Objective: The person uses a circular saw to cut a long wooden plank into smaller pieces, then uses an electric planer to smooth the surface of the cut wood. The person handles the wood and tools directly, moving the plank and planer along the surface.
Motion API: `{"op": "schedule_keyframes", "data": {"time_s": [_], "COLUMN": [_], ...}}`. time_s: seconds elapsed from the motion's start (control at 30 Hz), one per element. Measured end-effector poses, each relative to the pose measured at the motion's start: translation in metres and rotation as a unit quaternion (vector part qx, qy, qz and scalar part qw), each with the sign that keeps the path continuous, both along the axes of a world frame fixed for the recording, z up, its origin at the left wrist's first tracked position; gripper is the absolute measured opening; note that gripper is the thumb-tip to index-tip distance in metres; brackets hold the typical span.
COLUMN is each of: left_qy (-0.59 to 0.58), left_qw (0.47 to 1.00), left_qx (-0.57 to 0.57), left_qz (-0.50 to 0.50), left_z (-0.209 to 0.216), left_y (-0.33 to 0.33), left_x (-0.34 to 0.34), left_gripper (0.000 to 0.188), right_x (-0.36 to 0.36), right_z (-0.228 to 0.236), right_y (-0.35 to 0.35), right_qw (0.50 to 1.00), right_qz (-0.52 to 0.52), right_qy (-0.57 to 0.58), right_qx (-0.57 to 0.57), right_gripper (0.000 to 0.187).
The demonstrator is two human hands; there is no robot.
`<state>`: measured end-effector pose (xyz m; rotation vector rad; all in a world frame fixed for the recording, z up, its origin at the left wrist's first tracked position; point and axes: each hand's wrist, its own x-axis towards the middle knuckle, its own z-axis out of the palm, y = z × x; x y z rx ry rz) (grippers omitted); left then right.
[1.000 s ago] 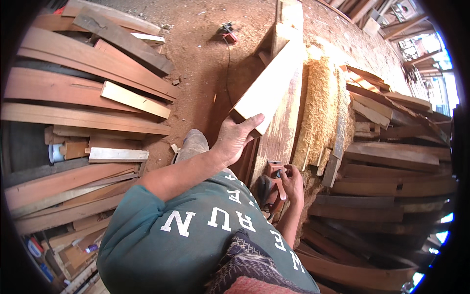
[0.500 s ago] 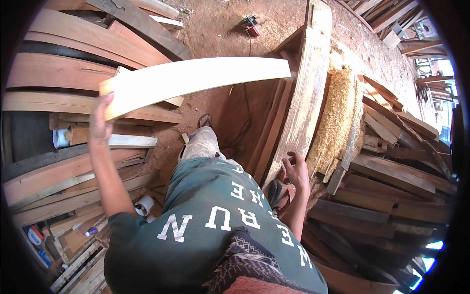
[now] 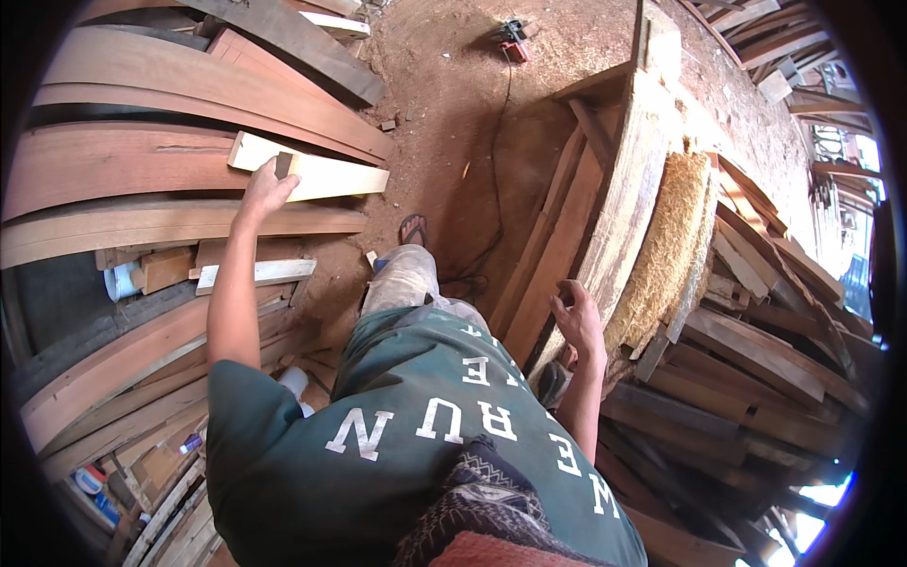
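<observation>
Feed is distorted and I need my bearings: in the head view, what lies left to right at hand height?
Stacked dark planks → left hand on pale board → sandalled foot → right hand → sawdust heap → lumber pile.

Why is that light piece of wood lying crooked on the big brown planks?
The pale board lies slanted across the stack of darker planks on the left, not lined up with them. The left hand rests on its end. The right hand hangs free beside the long beam. Nothing looks broken.
</observation>
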<state>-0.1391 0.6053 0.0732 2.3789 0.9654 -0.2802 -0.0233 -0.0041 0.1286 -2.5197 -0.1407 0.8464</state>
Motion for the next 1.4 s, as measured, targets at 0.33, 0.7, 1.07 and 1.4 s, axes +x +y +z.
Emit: {"op": "schedule_keyframes", "data": {"time_s": [0.33,0.7,1.07,1.4], "left_qy": [0.098,0.093,0.086,0.195], "left_qw": [0.961,0.963,0.941,0.959], "left_qx": [0.186,0.213,-0.324,-0.203], "left_qz": [0.177,0.135,0.040,0.017], "left_z": [-0.110,-0.124,-0.284,-0.200], "left_y": [0.126,0.019,-0.206,-0.235], "left_x": [-0.017,-0.022,-0.122,-0.012], "left_gripper": [0.063,0.060,0.039,0.039], "right_x": [0.013,0.007,-0.049,-0.223], "right_z": [-0.035,-0.057,-0.052,-0.063], "right_y": [0.025,0.035,-0.075,-0.249], "right_qw": [0.999,0.997,0.984,0.920], "right_qz": [0.033,0.028,-0.097,-0.373], "right_qy": [0.024,0.067,-0.117,-0.120], "right_qx": [-0.009,-0.015,-0.088,-0.022], "right_gripper": [0.039,0.039,0.049,0.072]}}
